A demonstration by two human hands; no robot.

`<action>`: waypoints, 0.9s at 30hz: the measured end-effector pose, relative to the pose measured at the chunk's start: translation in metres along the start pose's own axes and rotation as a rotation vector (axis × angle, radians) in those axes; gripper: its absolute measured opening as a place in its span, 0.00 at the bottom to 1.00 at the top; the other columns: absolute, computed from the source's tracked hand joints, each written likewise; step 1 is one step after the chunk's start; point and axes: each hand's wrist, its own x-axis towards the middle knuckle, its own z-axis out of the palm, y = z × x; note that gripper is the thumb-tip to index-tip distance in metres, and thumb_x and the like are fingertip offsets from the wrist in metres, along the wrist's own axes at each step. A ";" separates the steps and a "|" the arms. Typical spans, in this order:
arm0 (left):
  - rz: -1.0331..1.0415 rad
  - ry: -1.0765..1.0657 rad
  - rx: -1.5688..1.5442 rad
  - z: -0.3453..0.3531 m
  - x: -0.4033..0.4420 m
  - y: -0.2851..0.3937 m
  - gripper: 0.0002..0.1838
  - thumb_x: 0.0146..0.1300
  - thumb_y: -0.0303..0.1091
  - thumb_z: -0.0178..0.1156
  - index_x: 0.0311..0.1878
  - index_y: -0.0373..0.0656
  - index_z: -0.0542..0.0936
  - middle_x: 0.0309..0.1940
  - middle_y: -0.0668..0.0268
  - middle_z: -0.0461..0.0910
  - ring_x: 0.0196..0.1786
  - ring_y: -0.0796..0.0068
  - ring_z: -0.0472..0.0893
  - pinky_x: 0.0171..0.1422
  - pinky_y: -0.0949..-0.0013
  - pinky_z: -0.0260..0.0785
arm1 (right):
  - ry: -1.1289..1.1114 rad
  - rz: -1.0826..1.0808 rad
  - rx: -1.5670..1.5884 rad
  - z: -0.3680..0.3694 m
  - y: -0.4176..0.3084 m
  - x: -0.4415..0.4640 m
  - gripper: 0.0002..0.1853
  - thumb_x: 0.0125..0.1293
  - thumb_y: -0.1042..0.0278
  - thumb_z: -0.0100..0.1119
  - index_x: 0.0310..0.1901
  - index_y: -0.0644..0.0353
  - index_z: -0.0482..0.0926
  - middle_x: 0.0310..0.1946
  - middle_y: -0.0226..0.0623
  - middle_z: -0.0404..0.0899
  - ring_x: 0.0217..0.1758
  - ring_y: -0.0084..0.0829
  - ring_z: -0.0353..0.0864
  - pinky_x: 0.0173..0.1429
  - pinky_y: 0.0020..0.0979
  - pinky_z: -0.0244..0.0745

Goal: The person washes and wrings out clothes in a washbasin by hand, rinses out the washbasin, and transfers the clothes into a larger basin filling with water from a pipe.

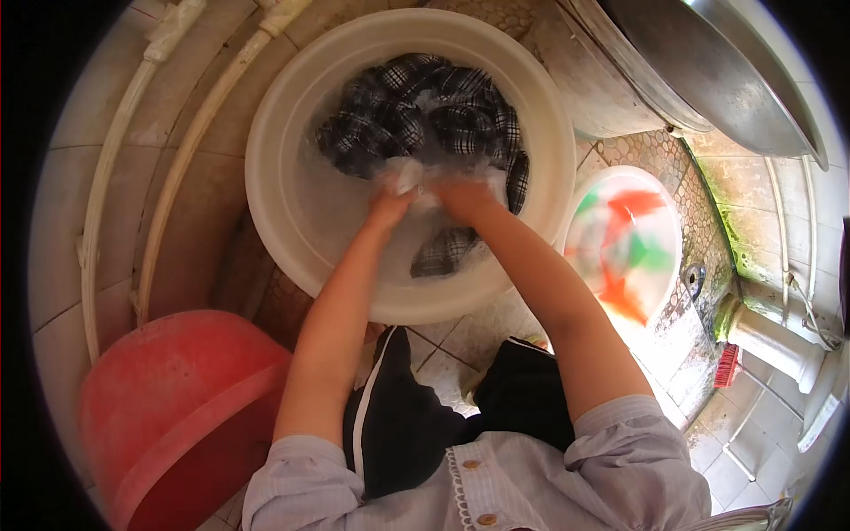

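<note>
Apparently washing black-and-white plaid fabric in a round, cream plastic basin, upper centre, with left hand and right hand in indiscernible grip, probably next needing fresh folds turned.

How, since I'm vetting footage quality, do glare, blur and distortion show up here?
Head view: pipes bow and corners go black; head view: left hand and right hand look blurred beside the checked cloth; head view: glare whitens floor tiles beside the colour-splashed basin.
</note>
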 end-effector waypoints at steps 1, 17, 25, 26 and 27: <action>0.000 0.003 -0.001 0.001 -0.004 0.002 0.36 0.59 0.39 0.55 0.69 0.52 0.52 0.63 0.59 0.62 0.63 0.54 0.64 0.64 0.56 0.57 | -0.068 0.088 -0.101 -0.002 0.005 0.007 0.26 0.53 0.64 0.55 0.57 0.43 0.69 0.51 0.44 0.73 0.54 0.45 0.73 0.56 0.44 0.67; -0.169 -0.351 -1.479 -0.043 -0.039 0.053 0.21 0.63 0.49 0.52 0.57 0.56 0.65 0.50 0.67 0.73 0.46 0.61 0.76 0.45 0.52 0.72 | 0.239 -0.056 1.286 -0.086 -0.093 -0.031 0.15 0.48 0.73 0.56 0.40 0.61 0.74 0.28 0.32 0.75 0.33 0.20 0.73 0.38 0.24 0.70; -0.232 0.328 -0.840 -0.037 -0.062 0.050 0.24 0.61 0.37 0.56 0.58 0.53 0.59 0.53 0.65 0.68 0.50 0.65 0.72 0.49 0.55 0.70 | 0.451 0.635 0.732 -0.013 -0.052 0.012 0.28 0.52 0.60 0.60 0.56 0.56 0.67 0.43 0.47 0.73 0.44 0.42 0.77 0.46 0.35 0.73; -0.277 0.337 -0.879 -0.033 -0.058 0.042 0.26 0.60 0.37 0.56 0.59 0.52 0.57 0.56 0.64 0.65 0.54 0.64 0.70 0.51 0.53 0.68 | 0.444 0.615 0.438 -0.021 -0.071 0.001 0.32 0.51 0.56 0.61 0.58 0.54 0.65 0.46 0.50 0.70 0.47 0.49 0.76 0.48 0.39 0.73; -0.279 0.337 -0.877 -0.030 -0.056 0.035 0.26 0.60 0.37 0.56 0.59 0.52 0.57 0.56 0.64 0.65 0.54 0.64 0.70 0.51 0.53 0.68 | 0.361 0.438 0.268 -0.021 -0.079 -0.007 0.37 0.50 0.52 0.62 0.61 0.51 0.61 0.49 0.51 0.65 0.48 0.55 0.74 0.51 0.45 0.71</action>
